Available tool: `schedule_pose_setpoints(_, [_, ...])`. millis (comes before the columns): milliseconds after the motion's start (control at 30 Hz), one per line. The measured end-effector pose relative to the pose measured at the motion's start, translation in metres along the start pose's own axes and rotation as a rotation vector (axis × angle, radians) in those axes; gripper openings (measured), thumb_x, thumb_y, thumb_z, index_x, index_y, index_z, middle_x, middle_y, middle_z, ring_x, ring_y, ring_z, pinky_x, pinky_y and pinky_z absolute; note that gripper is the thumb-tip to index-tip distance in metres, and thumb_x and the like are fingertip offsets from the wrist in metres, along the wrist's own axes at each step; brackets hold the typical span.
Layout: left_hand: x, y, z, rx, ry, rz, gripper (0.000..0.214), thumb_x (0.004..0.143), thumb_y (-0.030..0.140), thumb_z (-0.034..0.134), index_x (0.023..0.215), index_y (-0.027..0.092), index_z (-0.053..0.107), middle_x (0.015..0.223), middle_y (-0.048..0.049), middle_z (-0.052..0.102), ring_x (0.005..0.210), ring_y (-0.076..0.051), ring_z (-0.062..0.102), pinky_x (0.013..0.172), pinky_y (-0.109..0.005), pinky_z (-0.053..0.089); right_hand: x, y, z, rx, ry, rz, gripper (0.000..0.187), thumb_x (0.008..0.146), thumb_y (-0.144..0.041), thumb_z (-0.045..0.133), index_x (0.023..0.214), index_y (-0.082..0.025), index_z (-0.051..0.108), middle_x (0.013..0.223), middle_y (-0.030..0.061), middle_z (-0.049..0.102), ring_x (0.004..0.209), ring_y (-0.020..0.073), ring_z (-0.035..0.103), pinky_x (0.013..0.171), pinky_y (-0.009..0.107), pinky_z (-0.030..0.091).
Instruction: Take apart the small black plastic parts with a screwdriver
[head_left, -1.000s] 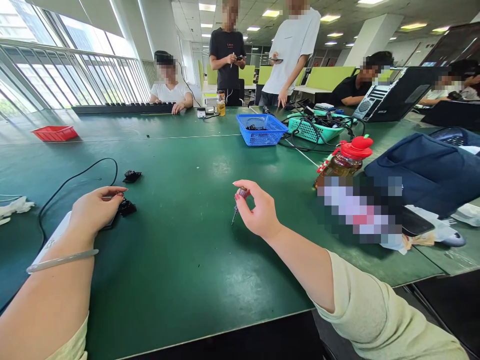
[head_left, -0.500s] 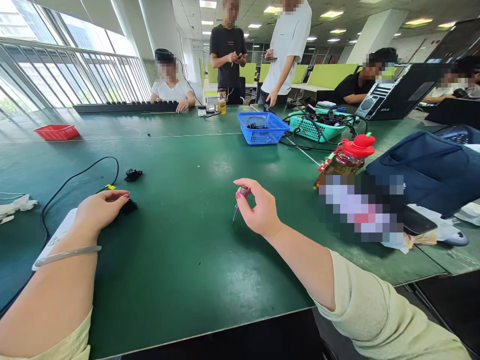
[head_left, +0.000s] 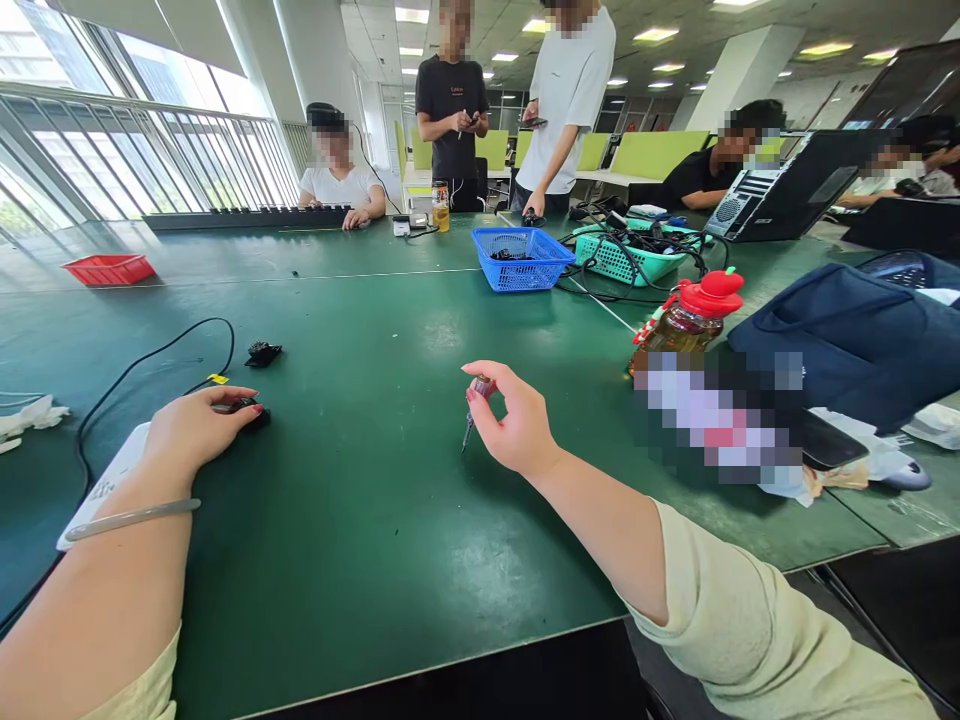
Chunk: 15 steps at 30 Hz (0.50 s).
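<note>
My right hand (head_left: 517,415) is closed around the handle of a small screwdriver (head_left: 469,430), held over the middle of the table with its shaft pointing down. The shaft's tip is at or just above the green tabletop. On the left, my left hand (head_left: 196,425) rests low with thumb and fingers closed on a small black part (head_left: 259,415), mostly hidden beneath them. A second small black piece (head_left: 262,353) lies just beyond that hand. Under my left wrist is a white power strip (head_left: 112,475), with a black cable (head_left: 127,368) looping past it.
A red basket (head_left: 109,269) stands at the far left. Blue (head_left: 523,258) and green (head_left: 628,258) baskets hold dark parts and cables. To the right are a red-lidded bottle (head_left: 686,318), a navy bag (head_left: 847,335) and a phone (head_left: 832,440). Several people are around the table's far side.
The left thumb and fingers have lowered onto the black part. My right hand keeps the screwdriver in nearly the same place; the whole view has shifted slightly.
</note>
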<state>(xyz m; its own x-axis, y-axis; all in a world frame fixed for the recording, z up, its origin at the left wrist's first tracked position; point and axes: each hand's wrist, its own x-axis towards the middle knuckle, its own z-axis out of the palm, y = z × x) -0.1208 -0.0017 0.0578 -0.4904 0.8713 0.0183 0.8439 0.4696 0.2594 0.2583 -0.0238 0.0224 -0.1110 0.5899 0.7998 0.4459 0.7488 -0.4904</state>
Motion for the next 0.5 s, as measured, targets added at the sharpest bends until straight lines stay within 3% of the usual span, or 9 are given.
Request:
schedule_pose_setpoints(400, [-0.0059,0.0086,-0.0044,0.121,-0.079,-0.058,0.041,0.094,0.048,0.053,0.123,0.027,0.073,0.113,-0.0054,0.076,0.109,-0.03,0.066,0.094,-0.039,0.051,-0.0004,0.0008,0.0001,0.015,0.006,-0.017,0.023,0.092,-0.016,0.052,0.112,-0.024,0.061,0.077,-0.0018,0.068,0.066,0.0127,0.064,0.07,0.029,0.058])
schedule_pose_setpoints(500, [-0.0076,0.0075,-0.0072,0.173,-0.048,-0.047,0.054,0.093,0.059,0.049,0.132,0.025,0.068,0.118,-0.0096,0.074,0.113,-0.033,0.064,0.096,-0.044,0.051,-0.0002,0.0001,0.0004,0.008,-0.004,-0.002,0.023,0.093,-0.018,0.051,0.112,-0.025,0.061,0.077,-0.002,0.069,0.066,0.0132,0.065,0.07,0.03,0.058])
